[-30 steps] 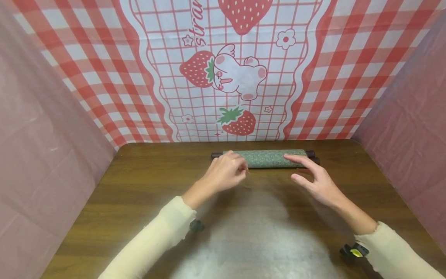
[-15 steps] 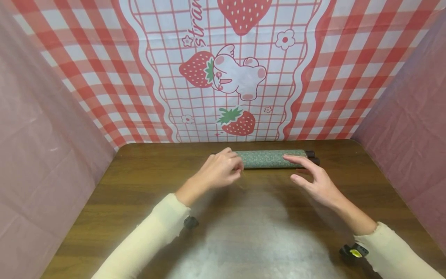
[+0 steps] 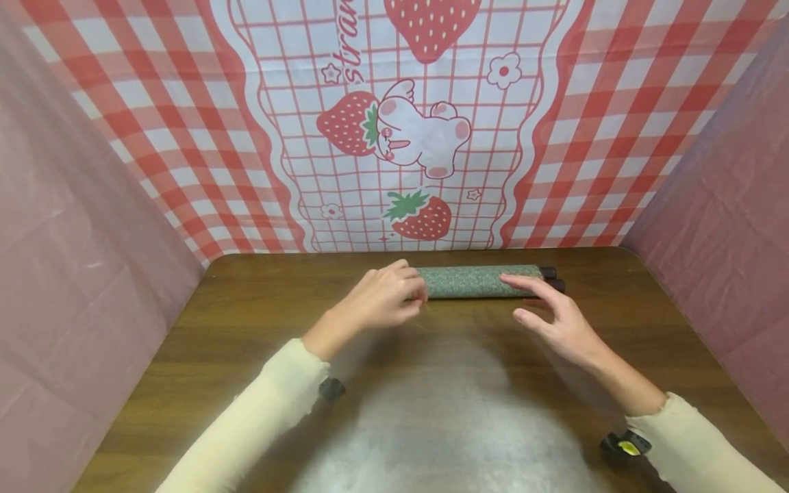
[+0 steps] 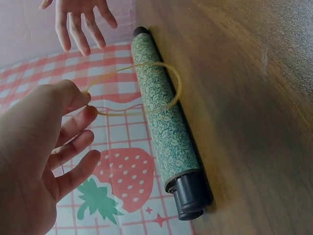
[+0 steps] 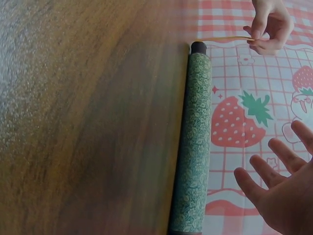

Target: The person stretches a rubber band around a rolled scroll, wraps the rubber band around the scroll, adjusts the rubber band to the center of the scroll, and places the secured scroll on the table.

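A rolled-up scroll (image 3: 471, 282) with green patterned backing and dark rod ends lies along the table's far side. My left hand (image 3: 383, 298) is above its left part, hiding that end in the head view. Between thumb and index finger it pinches a thin yellow rubber band (image 4: 179, 88), which hangs as a loop; the left wrist view shows the other fingers loosely bent. The band appears apart from the scroll, though overlapping it in that view. My right hand (image 3: 564, 327) hovers by the scroll's right part, fingers spread and holding nothing.
The brown wooden table (image 3: 203, 370) ends at a red-and-white checked cloth (image 3: 425, 123) with strawberries, hanging just behind the scroll. Pink cloth (image 3: 74, 274) closes the left side, and another pink cloth (image 3: 721, 226) the right. A dark device sits on each wrist.
My left hand has shifted left along the scroll with the rubber band, covering the scroll's left rod ends. The right hand and the scroll have stayed in place.
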A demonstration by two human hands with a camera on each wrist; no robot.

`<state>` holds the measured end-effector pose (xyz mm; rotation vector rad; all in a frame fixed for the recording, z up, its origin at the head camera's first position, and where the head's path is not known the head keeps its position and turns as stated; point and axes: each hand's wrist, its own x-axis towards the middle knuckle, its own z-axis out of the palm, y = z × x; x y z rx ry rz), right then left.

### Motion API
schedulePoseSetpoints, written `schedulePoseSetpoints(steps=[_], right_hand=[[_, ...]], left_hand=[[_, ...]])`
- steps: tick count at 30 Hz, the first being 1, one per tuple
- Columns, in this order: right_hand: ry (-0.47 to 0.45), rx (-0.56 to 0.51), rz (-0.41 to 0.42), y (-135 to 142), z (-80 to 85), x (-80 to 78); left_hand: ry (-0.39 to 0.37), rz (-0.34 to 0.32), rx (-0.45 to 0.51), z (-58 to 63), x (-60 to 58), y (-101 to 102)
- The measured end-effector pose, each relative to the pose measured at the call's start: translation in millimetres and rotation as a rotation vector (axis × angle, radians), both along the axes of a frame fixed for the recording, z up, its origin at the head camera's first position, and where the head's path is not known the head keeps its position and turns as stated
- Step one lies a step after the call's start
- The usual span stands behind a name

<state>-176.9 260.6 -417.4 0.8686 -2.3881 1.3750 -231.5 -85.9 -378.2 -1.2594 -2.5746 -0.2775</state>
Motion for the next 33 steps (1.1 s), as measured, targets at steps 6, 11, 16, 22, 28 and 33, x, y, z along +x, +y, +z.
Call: schedulePoseSetpoints(steps=[6,11,16,22,28,33], right_hand=[[-0.027,-0.036,0.015,-1,0.5,0.5],[-0.059,-0.06,0.034,-1,-0.5,-0.4],[-0.087,-0.094,0.063,-2,-1.2,-1.4],[-0.084,-0.119,0.079,-2,-1.9,-3.3],[-0.13,-0.152,0.125,-3,-5.2,-3.4],[-0.169,-0.205,0.172,-4,-8.7,-2.7]], left_hand=[[0.013,-0.035,0.022,-0.6,-1.4,-3],[0.005,-0.039,0.029,2.5,-0.6,-5],[0.009,-0.028,0.027,5.6,-0.6,-8],[0.046,-0.037,0.03,8.3,-1.6,-11],[0.057,-0.047,0.026,10.4,-2.5,-14],[0.045,-0.041,0.017,11.6,-2.9,-16]])
